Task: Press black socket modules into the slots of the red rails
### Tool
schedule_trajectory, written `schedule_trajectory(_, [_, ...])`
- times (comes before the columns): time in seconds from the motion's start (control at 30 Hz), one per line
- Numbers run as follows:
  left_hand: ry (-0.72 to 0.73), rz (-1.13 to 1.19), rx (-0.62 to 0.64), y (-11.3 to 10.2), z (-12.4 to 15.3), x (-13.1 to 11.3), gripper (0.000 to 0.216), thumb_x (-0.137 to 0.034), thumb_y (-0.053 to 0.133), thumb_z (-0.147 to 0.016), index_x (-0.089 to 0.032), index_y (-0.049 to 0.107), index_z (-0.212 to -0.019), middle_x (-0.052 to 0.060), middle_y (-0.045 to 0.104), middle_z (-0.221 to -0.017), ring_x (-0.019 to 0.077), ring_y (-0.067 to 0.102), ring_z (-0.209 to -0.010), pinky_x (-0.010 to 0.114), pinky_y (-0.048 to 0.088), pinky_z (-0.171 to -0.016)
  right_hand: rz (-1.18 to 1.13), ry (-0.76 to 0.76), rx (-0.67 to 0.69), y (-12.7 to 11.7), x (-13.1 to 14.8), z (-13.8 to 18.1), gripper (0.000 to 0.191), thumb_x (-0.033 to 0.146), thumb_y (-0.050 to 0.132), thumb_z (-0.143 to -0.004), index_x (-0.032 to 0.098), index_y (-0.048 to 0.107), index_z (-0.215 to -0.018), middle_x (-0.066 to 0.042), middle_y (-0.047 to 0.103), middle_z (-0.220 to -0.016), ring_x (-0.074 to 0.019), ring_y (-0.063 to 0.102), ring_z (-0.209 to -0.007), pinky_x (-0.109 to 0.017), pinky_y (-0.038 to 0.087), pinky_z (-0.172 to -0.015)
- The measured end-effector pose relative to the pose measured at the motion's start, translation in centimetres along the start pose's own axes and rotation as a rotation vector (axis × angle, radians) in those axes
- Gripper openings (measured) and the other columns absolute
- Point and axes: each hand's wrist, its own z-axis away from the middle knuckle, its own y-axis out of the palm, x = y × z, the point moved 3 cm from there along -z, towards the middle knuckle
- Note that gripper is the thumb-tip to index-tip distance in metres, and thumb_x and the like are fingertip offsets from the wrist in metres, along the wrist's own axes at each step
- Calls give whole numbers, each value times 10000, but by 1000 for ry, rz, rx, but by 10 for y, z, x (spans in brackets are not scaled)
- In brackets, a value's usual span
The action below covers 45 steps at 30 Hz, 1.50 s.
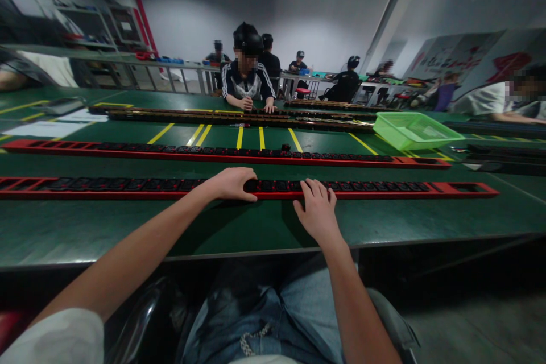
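Observation:
A long red strip (375, 195) with a row of black socket-like inserts lies across the green table right in front of me. My left hand (232, 183) straddles it near the middle, thumb at the near edge and fingers over the far side, gripping it. Just to the right, my right hand (319, 210) rests its spread fingertips on top of the inserts, thumb apart on the near side. Beyond is a second red strip (273, 158) of the same kind, parallel and untouched. A small black piece (285, 148) sits behind that one.
A green basket (416, 132) stands at the back right of the green table (264, 233). Dark strips (191, 115) lie farther back, where a co-worker (248, 77) sits with both hands near them. White papers (55, 127) are at the left. More people sit behind.

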Motion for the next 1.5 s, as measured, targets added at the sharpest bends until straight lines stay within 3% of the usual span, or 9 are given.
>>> schedule_trajectory(1.5, [9, -23, 1, 1, -1, 1, 491, -580, 673, -815, -182, 643, -1100, 59, 650, -1066, 229, 620, -973, 300, 442, -784, 14, 4, -22, -1, 0, 0, 485, 282, 523, -948, 148, 531, -1414, -170, 521, -1482, -327, 410, -1405, -619, 239, -1162])
